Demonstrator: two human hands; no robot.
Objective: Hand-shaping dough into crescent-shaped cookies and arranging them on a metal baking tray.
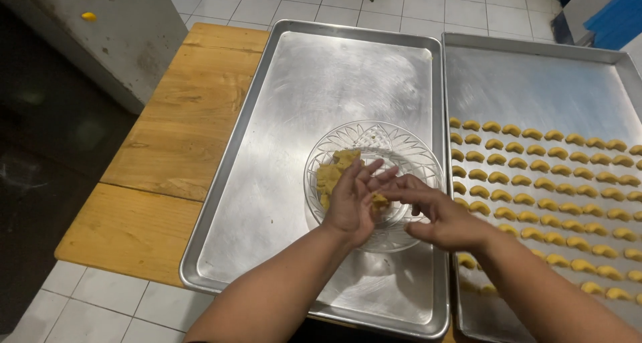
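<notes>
My left hand (351, 199) and my right hand (441, 216) meet over a clear glass bowl (401, 149) that stands on the left metal tray (294, 115). Between the palms sits a small piece of yellow dough (379, 201), with the fingers of both hands spread flat against it. A lump of the same dough (334, 172) lies in the bowl, partly hidden by my left hand. On the right metal tray (535, 82), several rows of small crescent-shaped dough pieces (548, 176) fill the near half.
Both trays rest on a wooden table (174, 135) over a white tiled floor (100, 303). A grey slab (114, 28) with yellow scraps stands at the far left. A blue object (618, 15) is at the top right.
</notes>
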